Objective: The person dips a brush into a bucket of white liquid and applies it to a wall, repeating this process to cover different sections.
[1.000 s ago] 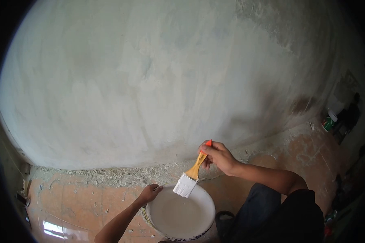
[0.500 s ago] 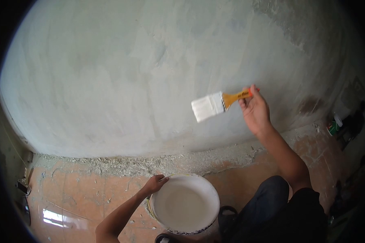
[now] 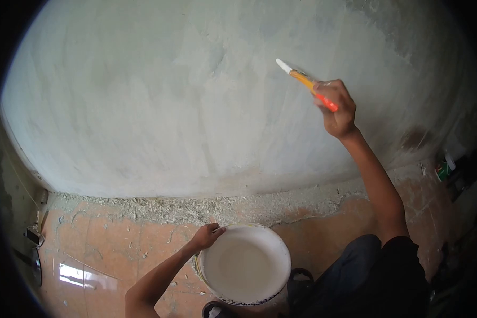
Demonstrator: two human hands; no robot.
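Observation:
My right hand [image 3: 338, 106] is closed round the handle of a paintbrush [image 3: 303, 80] with a yellow and orange-red handle. The brush shows edge-on, its white-coated bristles pointing up and left against the grey-white wall [image 3: 159, 106]. Down at the floor, my left hand [image 3: 206, 237] grips the upper left rim of a round white basin [image 3: 284, 254]. Pale whitish liquid [image 3: 244, 270] lies inside the basin, which stands close in front of my feet.
Scraped flakes and debris [image 3: 159, 208] line the foot of the wall on the orange tile floor [image 3: 106, 238]. A green container [image 3: 443, 170] stands at the far right. Dark items [image 3: 34, 236] sit by the left side wall.
My right hand has moved up with the brush, turning it from flat-side view to edge-on with the bristles now higher. My left hand stays on the basin's rim.

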